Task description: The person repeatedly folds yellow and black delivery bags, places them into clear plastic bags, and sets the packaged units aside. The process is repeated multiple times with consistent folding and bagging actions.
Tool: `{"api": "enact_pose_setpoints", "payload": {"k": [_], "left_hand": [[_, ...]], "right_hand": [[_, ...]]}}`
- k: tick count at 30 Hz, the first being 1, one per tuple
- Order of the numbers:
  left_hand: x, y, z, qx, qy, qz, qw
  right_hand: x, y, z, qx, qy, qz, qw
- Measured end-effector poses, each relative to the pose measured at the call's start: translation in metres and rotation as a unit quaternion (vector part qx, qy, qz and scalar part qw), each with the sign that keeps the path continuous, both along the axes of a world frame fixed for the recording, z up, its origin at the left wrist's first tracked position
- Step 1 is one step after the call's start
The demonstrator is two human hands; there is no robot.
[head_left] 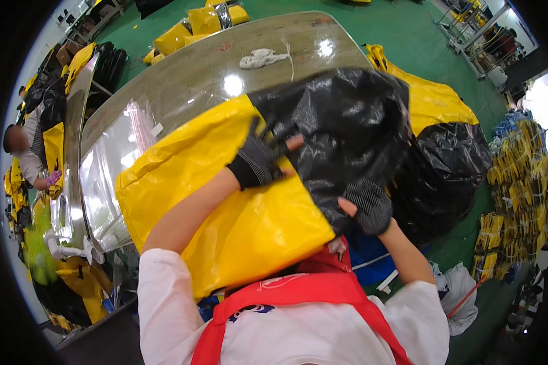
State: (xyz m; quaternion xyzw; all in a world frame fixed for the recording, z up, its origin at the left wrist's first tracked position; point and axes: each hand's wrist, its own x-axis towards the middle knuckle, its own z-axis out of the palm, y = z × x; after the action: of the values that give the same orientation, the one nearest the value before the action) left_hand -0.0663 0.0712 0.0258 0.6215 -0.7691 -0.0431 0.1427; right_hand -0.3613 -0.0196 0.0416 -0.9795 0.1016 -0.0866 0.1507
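A large yellow-and-black piece of shiny coated fabric [207, 164] lies across the table in front of me, its yellow part to the left and its wrinkled black part to the right. Over the seam between the colours, my left hand [259, 158] rests with fingers spread; it wears a dark fingerless glove and is slightly blurred. At the near edge of the black part is my right hand [371, 207], gloved the same way. Its bare thumb lies toward the fabric and its other fingers curl out of sight, closed on that edge.
Clear plastic sheets [106, 182] lie on the table's left side, and a white cloth [263, 58] near its far edge. More yellow-and-black fabric [447, 115] hangs at the right. Bundled stacks [520, 176] stand on the green floor. Another person [30, 152] works at the left.
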Motion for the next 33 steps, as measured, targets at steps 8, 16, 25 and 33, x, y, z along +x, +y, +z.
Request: {"api": "enact_pose_setpoints", "payload": {"k": [8, 16, 25, 33], "left_hand": [[-0.019, -0.008, -0.030, -0.034, -0.003, -0.122, 0.992], [0.094, 0.160, 0.015, 0.042, 0.000, 0.101, 0.994], [0.046, 0.398, -0.047, -0.227, 0.290, 0.678, 0.636], [0.169, 0.323, -0.077, -0.133, 0.412, 0.653, 0.621]], "right_hand": [[0.211, -0.123, 0.077, -0.009, 0.353, 0.041, 0.935], [0.219, -0.185, -0.032, 0.177, 0.371, 0.087, 0.908], [0.223, -0.167, -0.004, 0.168, 0.391, 0.012, 0.905], [0.204, -0.171, -0.028, 0.178, 0.310, -0.035, 0.933]]}}
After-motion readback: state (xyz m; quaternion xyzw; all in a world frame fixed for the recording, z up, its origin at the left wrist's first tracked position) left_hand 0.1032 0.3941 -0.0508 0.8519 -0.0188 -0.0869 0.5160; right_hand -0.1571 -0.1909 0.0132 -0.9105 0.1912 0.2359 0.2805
